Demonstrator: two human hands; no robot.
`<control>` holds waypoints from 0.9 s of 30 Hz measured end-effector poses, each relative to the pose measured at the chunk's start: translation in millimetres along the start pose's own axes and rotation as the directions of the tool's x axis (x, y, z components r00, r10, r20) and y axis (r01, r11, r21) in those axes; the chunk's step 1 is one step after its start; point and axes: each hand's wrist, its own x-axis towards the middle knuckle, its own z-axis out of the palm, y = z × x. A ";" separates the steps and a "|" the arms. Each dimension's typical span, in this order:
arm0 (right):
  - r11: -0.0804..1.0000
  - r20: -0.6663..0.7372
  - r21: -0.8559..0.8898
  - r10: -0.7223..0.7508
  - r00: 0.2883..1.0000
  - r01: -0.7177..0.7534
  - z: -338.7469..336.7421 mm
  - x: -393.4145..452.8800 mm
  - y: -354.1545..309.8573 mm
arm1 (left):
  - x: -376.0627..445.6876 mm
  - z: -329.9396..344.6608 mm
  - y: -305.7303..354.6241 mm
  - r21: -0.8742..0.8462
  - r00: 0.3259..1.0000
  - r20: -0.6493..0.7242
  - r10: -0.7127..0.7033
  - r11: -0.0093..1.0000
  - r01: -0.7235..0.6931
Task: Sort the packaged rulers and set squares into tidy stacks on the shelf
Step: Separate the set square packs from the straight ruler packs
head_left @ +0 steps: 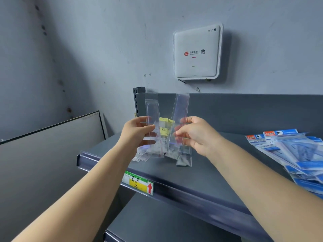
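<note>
Head view: left hand (138, 131) grip holds clear-sleeved ruler (152, 119) upright; right hand (194, 135) pinches another ruler (180, 117).

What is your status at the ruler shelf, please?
Left hand and right hand each grip one clear-sleeved ruler, upright above shelf. Loose ruler pile beneath. Blue set-square packs right, unstacked.

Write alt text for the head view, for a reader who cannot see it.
Left hand and right hand each hold a clear packaged ruler, left ruler and right ruler, upright above a grey shelf. Clear packets lie below; blue set-square packs lie right.
</note>
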 end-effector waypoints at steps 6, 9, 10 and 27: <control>0.999 -0.074 -0.051 -0.018 0.997 0.014 -1.8 9.4 6.3 | 29.8 0.1 -4.9 -0.003 1.000 0.025 0.016 1.000 -0.016; 0.996 -0.122 -0.085 -0.025 0.992 0.015 -0.4 15.1 6.5 | 47.1 2.9 -6.7 -0.002 0.997 0.072 0.014 1.000 -0.014; 0.996 -0.140 -0.092 -0.029 0.990 0.016 0.9 17.3 6.0 | 52.5 3.7 -7.1 0.001 0.995 0.093 0.017 1.000 -0.018; 0.955 -0.308 -0.274 -0.199 0.930 0.114 50.2 54.2 -5.5 | 115.9 -32.5 -30.8 0.263 0.956 0.271 0.109 0.947 -0.183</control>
